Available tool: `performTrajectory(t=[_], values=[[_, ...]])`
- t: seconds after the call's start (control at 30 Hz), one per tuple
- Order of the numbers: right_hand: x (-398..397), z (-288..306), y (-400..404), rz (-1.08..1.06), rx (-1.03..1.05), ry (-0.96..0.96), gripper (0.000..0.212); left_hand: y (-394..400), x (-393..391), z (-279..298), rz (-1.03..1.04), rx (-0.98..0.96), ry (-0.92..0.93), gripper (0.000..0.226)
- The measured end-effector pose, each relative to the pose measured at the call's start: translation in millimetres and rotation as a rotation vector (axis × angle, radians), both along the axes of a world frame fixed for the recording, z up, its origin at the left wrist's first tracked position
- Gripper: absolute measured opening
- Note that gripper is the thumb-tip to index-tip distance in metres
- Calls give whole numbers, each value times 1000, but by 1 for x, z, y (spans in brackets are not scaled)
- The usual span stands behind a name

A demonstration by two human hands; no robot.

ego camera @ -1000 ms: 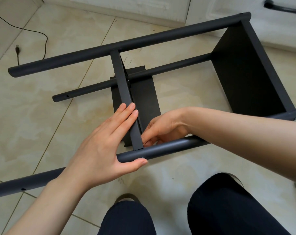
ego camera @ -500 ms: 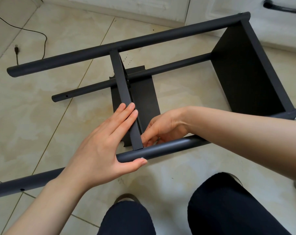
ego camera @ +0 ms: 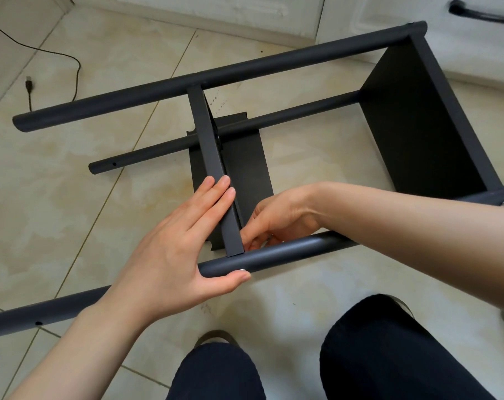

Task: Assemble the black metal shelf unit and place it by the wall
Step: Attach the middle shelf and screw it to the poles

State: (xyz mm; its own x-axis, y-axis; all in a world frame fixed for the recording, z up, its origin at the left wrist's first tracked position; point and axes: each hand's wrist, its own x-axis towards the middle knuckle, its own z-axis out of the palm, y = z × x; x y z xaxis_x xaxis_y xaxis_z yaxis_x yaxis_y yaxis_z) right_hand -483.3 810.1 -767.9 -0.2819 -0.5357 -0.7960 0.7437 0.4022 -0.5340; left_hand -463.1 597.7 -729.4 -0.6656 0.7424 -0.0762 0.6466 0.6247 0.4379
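The black metal shelf unit lies on its side on the tiled floor. Its near pole (ego camera: 291,251), far pole (ego camera: 245,67) and thinner back pole (ego camera: 288,116) run left to right. One shelf panel (ego camera: 418,125) is fixed at the right end. A middle shelf panel (ego camera: 209,145) stands between the poles. My left hand (ego camera: 173,255) presses straight fingers against that panel's left face, thumb lying along the near pole. My right hand (ego camera: 279,217) has curled fingertips pinching something small, mostly hidden, where the middle panel meets the near pole.
White cabinet fronts (ego camera: 216,13) with a dark handle (ego camera: 481,15) line the far side. A black cable (ego camera: 72,59) ending in a plug (ego camera: 29,85) lies on the floor at the left. My knees in dark trousers (ego camera: 389,356) are just below the near pole.
Almost nothing differs. My right fingertips shifted slightly at the joint; my left hand and the frame stayed where they were.
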Motion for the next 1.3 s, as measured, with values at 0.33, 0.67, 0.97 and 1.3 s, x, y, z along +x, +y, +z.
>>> performTrajectory(t=[0.33,0.67,0.97,1.3], values=[[2,4,4,-18,-22,47,22,0,0,1,1,-7,2,102],[1,6,8,-49,-91,14,22,0,0,1,1,-13,-4,102],[1,3,4,-29,-80,22,34,-1,0,0,3,-2,4,102],[1,3,-1,-9,-25,27,20,-1,-1,0,-2,-2,2,102]])
